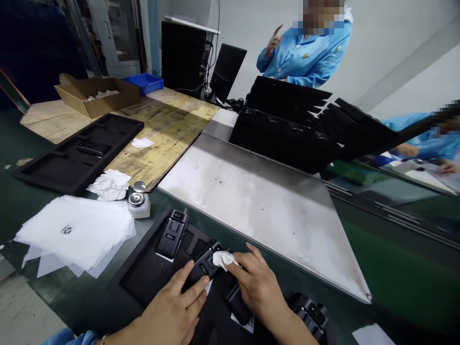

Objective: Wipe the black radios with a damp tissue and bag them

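Observation:
A black handheld radio (204, 268) with a stub antenna lies back up in a black foam tray (143, 275). My left hand (176, 299) grips its lower end, thumb and fingers on either side. Between the fingertips of my right hand (257, 278) is a crumpled white wipe (223, 259), pressed against the radio's upper part by the lens. Left of it in the tray rests another handheld radio (171, 235), a white slip under its end. A third handheld radio (239, 304) is partly hidden beneath my right hand, and one more (309, 314) shows beyond my right forearm.
A pump bottle (138, 203) with its lid up stands beside crumpled wipes (110, 184) and stacked white sheets (72, 232). Beyond are another foam tray (46, 172), a cardboard box (97, 98), a blue bin (147, 82) and a pale board (258, 206). Two people in blue work farther off.

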`<control>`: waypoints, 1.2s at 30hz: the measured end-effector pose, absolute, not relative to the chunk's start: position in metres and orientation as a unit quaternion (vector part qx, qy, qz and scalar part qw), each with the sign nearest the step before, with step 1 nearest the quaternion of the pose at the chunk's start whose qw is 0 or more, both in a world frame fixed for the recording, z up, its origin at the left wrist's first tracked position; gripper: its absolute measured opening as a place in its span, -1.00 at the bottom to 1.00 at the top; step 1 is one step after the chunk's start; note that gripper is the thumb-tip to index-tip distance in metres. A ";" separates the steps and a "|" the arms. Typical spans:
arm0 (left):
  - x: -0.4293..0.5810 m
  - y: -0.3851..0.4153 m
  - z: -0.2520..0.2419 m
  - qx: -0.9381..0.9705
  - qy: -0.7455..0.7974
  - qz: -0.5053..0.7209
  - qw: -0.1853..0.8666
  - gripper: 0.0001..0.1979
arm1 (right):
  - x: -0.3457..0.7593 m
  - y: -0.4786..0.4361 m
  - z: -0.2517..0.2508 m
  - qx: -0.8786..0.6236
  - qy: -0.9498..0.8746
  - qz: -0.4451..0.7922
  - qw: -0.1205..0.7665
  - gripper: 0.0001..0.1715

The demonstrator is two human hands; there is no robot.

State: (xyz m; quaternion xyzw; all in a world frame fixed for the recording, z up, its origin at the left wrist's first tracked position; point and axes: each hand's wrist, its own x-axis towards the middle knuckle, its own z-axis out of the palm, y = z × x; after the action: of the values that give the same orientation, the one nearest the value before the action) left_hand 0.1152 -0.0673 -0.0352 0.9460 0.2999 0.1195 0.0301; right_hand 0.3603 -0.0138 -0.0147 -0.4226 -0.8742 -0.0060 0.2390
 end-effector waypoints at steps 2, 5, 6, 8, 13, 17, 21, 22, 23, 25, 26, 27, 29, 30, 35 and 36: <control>0.115 -0.067 -0.034 0.947 0.294 0.125 0.024 -0.46 | 0.358 -0.009 -0.016 -0.426 -0.869 -0.015 0.251 -0.52; 0.115 -0.066 -0.037 0.941 0.303 0.149 0.023 -0.52 | 0.353 -0.001 -0.017 -0.412 -0.875 -0.008 0.256 -0.58; 0.115 -0.066 -0.039 0.938 0.306 0.159 0.026 -0.54 | 0.354 -0.001 -0.017 -0.406 -0.877 -0.003 0.256 -0.59; 0.114 -0.066 -0.042 0.937 0.302 0.174 0.033 -0.57 | 0.358 -0.005 -0.019 -0.402 -0.878 -0.001 0.261 -0.58; 0.115 -0.067 -0.042 0.940 0.304 0.150 0.043 -0.52 | 0.363 -0.005 -0.021 -0.418 -0.865 -0.016 0.277 -0.59; 0.115 -0.066 -0.040 0.935 0.310 0.169 0.033 -0.57 | 0.360 -0.003 -0.021 -0.412 -0.870 0.006 0.270 -0.57; 0.115 -0.066 -0.033 0.943 0.291 0.154 0.051 -0.57 | 0.361 -0.010 -0.023 -0.445 -0.851 -0.008 0.278 -0.57; 0.114 -0.066 -0.031 0.944 0.290 0.148 0.053 -0.57 | 0.359 -0.008 -0.023 -0.451 -0.849 -0.013 0.275 -0.57; 0.114 -0.066 -0.029 0.944 0.293 0.143 0.055 -0.56 | 0.356 -0.005 -0.023 -0.453 -0.849 -0.017 0.271 -0.56; 0.112 -0.067 -0.027 0.939 0.306 0.143 0.058 -0.55 | 0.351 -0.002 -0.022 -0.456 -0.852 -0.019 0.258 -0.55; 0.111 -0.068 -0.027 0.937 0.312 0.146 0.064 -0.55 | 0.350 -0.004 -0.022 -0.457 -0.852 -0.018 0.254 -0.55; 0.110 -0.070 -0.028 0.934 0.317 0.149 0.071 -0.54 | 0.350 -0.010 -0.023 -0.459 -0.852 -0.018 0.252 -0.55; 0.107 -0.073 -0.030 0.930 0.321 0.160 0.086 -0.54 | 0.351 -0.031 -0.025 -0.473 -0.844 -0.019 0.251 -0.58; 0.106 -0.075 -0.032 0.927 0.323 0.167 0.091 -0.54 | 0.350 -0.042 -0.025 -0.483 -0.837 -0.019 0.255 -0.61; 0.104 -0.083 -0.041 0.917 0.335 0.200 0.087 -0.61 | 0.310 -0.067 -0.022 -0.536 -0.803 -0.053 0.256 -0.68; 0.104 -0.084 -0.043 0.914 0.337 0.207 0.091 -0.61 | 0.300 -0.065 -0.022 -0.541 -0.804 -0.063 0.240 -0.68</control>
State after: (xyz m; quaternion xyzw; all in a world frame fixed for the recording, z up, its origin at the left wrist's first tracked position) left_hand 0.1041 -0.0844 -0.0433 0.9140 0.3372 0.2066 0.0910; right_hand 0.3000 -0.0654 -0.0222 -0.5406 -0.8038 -0.0630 0.2402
